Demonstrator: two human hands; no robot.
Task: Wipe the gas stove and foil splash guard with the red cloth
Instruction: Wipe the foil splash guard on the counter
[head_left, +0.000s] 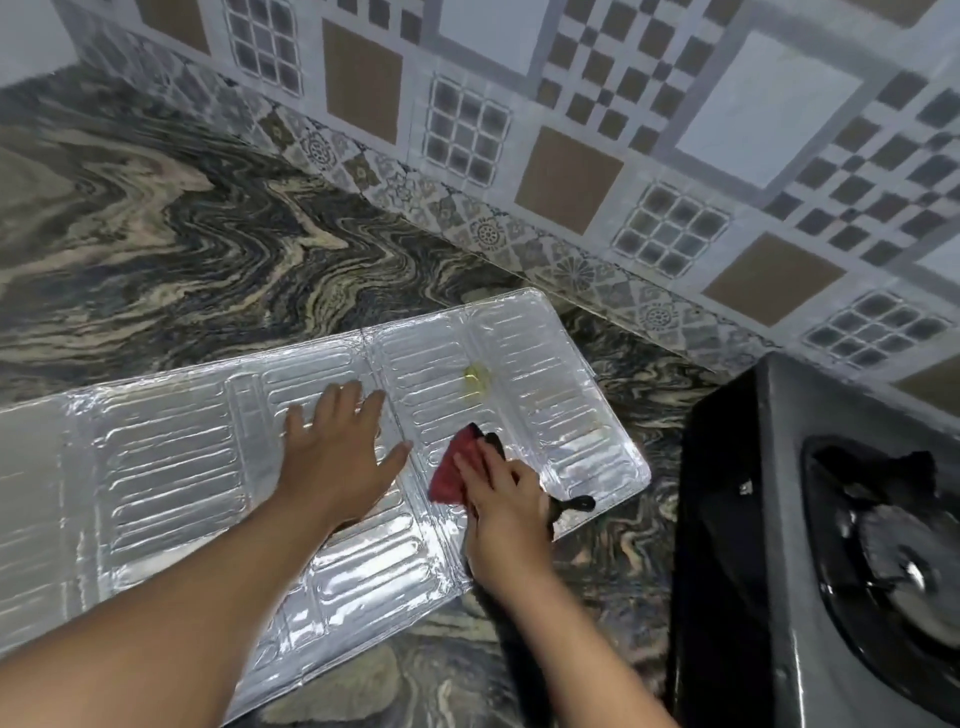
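— Our right hand (501, 501) is closed on the red cloth (451, 475), pressing it flat on the foil guard (171, 467). There's something black under the fingers too; a handle, maybe. We can't tell.

— And our left hand (337, 447) is open, fingers spread, palm down on the middle panel, gripping nothing. Good, that pins the sheet to the counter (156, 218).

— The foil looks thin and ribbed, so we should wipe along the ribs, lightly, away from the pinning hand, or it may crease.

— There's a yellowish spot (477, 378) further up the right panel. We should work toward it.

— The stove (769, 519) sits just right of the guard, apart from it. We'd judge it's next.
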